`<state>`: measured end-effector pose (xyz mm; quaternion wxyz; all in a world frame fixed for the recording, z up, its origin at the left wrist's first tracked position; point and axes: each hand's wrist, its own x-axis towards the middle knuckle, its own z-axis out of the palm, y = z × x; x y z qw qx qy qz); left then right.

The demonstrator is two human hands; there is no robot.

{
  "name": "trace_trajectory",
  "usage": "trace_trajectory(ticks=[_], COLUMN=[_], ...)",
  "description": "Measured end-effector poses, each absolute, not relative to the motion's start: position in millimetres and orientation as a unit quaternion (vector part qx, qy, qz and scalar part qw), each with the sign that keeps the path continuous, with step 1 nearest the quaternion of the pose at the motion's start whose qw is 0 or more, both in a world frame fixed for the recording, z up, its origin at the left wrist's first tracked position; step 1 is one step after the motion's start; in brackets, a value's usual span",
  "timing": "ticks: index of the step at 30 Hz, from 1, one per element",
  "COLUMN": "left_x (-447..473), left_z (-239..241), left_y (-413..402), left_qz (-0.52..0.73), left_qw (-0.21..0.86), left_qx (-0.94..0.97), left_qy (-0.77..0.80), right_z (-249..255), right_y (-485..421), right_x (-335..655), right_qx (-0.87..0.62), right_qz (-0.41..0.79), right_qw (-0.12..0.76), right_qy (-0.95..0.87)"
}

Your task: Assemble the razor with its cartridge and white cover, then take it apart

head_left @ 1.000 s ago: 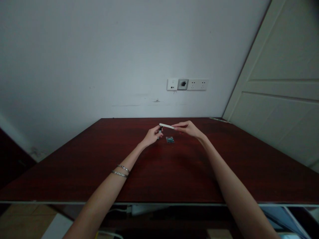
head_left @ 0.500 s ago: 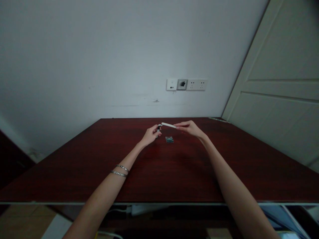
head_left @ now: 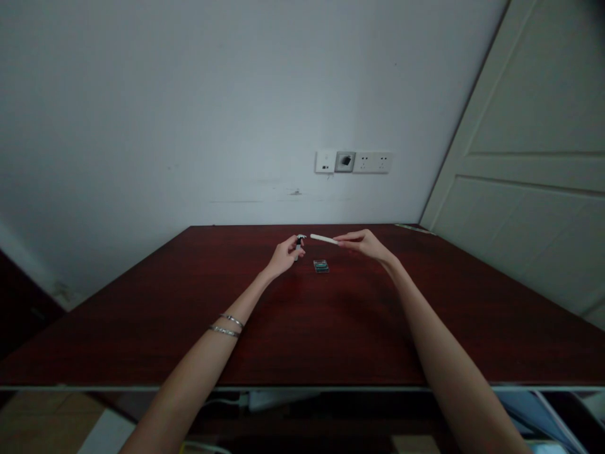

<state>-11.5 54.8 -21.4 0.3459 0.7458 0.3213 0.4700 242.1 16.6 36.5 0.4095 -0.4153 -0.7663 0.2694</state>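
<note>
My left hand [head_left: 285, 253] is closed around the handle of a small razor [head_left: 299, 242], held upright. Its head is silvery and T-shaped, and the neck looks black. From the right, my right hand [head_left: 363, 243] pinches a slim white stick [head_left: 324, 238] between thumb and fingers. The stick points left, its free tip a small gap away from the razor head; what kind of tool it is cannot be made out. Below and between both hands, a small clear case [head_left: 321, 266] with something green inside lies on the dark red table [head_left: 321, 328].
A white wall [head_left: 236, 113] rises behind the table, with a row of sockets [head_left: 372, 162] on it. A pale panelled door [head_left: 529, 170] stands at the right. Under the table's front edge lie a white power strip [head_left: 278, 398] and cables.
The white stick has moved slightly right with my right hand, opening a gap from the razor head. My left hand has shifted a little left with the razor.
</note>
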Motion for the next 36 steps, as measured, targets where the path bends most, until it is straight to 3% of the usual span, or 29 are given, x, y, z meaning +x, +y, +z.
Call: trace_trajectory(ticks=[5,36], left_x=[-8,-7], left_z=[-24,-22], left_y=[50,46], left_qz=[0.45,0.442], left_qw=[0.327,0.349], left_qx=[0.768,0.767], left_qy=[0.316,0.307], right_z=[41,44], right_y=[12,11], right_x=[232,253], right_qx=[-0.397,-0.427], right_qz=[0.28,0.287], right_qw=[0.437,0.353], right_qy=[-0.757,-0.782])
